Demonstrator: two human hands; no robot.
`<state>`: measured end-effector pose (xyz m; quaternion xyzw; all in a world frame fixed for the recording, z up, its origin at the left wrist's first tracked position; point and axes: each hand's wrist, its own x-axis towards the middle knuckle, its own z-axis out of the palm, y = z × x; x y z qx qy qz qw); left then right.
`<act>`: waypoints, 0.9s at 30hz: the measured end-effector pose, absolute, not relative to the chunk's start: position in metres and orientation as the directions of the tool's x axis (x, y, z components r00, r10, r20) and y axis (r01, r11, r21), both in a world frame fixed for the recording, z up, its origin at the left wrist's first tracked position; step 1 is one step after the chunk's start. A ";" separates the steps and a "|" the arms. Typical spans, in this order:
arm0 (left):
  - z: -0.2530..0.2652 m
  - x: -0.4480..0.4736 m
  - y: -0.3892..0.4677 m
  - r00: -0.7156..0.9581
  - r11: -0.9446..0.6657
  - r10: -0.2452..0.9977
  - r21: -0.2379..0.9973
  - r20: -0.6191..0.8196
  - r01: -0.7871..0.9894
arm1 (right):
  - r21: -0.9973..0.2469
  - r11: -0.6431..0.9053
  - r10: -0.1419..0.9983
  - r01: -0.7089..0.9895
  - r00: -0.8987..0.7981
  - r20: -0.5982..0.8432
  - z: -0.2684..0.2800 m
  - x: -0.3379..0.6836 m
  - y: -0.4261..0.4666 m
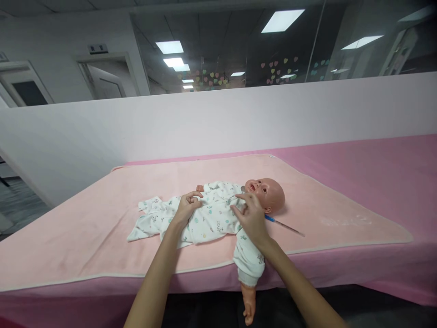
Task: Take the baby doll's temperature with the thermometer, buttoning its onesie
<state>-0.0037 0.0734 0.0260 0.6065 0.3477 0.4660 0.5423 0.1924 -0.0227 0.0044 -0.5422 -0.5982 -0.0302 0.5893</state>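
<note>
A baby doll (269, 193) lies on its back with its head to the right, dressed in a white patterned romper (213, 218). The romper's legs lie flat towards the left. My left hand (187, 206) rests at the doll's waist, fingers bent and slightly apart, with nothing visible in them. Over the upper chest, close to the collar and chin, my right hand (251, 216) has thumb and forefinger apart and appears to hold nothing. One doll arm (249, 296) hangs over the table's front edge. Its other hand (200, 188) shows on the far side.
A thin stick with a blue end (285, 225) lies beside the doll's head. Beneath is a peach blanket (102, 218) with a pale hem, on a pink cover (375, 177). A low white partition (218, 123) stands behind, with glass above it.
</note>
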 end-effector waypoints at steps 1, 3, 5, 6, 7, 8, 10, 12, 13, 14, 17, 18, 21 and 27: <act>0.025 -0.003 0.075 0.313 -0.176 0.930 0.981 0.191 -0.077 | -0.625 0.396 0.597 0.673 0.329 0.732 0.002 0.202 -0.034; 0.023 -0.003 0.077 0.298 -0.190 0.933 0.979 0.201 -0.069 | -0.646 0.297 0.523 0.703 0.446 0.726 -0.010 0.226 -0.060; 0.022 -0.002 0.079 0.292 -0.199 0.933 0.977 0.212 -0.073 | -0.603 0.135 0.482 0.786 0.480 0.733 -0.026 0.255 -0.082; 0.022 -0.001 0.080 0.291 -0.201 0.932 0.977 0.215 -0.076 | -0.557 0.034 0.489 0.830 0.472 0.733 -0.035 0.269 -0.091; 0.021 -0.001 0.080 0.290 -0.201 0.932 0.976 0.215 -0.080 | -0.500 -0.049 0.526 0.864 0.448 0.723 -0.042 0.283 -0.098; 0.021 -0.001 0.080 0.288 -0.198 0.933 0.977 0.214 -0.084 | -0.453 -0.109 0.563 0.885 0.431 0.705 -0.049 0.296 -0.102; 0.021 0.000 0.080 0.276 -0.188 0.938 0.977 0.207 -0.096 | -0.379 -0.151 0.657 0.913 0.379 0.651 -0.057 0.316 -0.106; 0.022 0.000 0.079 0.260 -0.169 0.946 0.979 0.193 -0.112 | -0.354 -0.119 0.752 0.928 0.317 0.578 -0.056 0.329 -0.105; 0.023 0.000 0.079 0.252 -0.156 0.950 0.981 0.182 -0.119 | -0.357 -0.097 0.791 0.929 0.290 0.539 -0.053 0.332 -0.104; 0.024 0.000 0.078 0.243 -0.143 0.955 0.982 0.169 -0.124 | -0.370 -0.084 0.822 0.925 0.274 0.500 -0.048 0.333 -0.104; 0.026 0.000 0.077 0.225 -0.114 0.964 0.985 0.141 -0.130 | -0.446 -0.107 0.863 0.888 0.306 0.402 -0.026 0.328 -0.107; 0.026 0.000 0.077 0.223 -0.106 0.966 0.986 0.133 -0.129 | -0.478 -0.119 0.862 0.870 0.329 0.385 -0.018 0.325 -0.110; 0.026 0.000 0.079 0.213 -0.093 0.970 0.989 0.116 -0.117 | -0.544 -0.134 0.818 0.828 0.403 0.412 0.004 0.317 -0.117; 0.025 0.001 0.083 0.202 -0.073 0.974 0.989 0.099 -0.132 | -0.409 -0.296 0.771 0.863 0.469 0.432 0.023 0.313 -0.123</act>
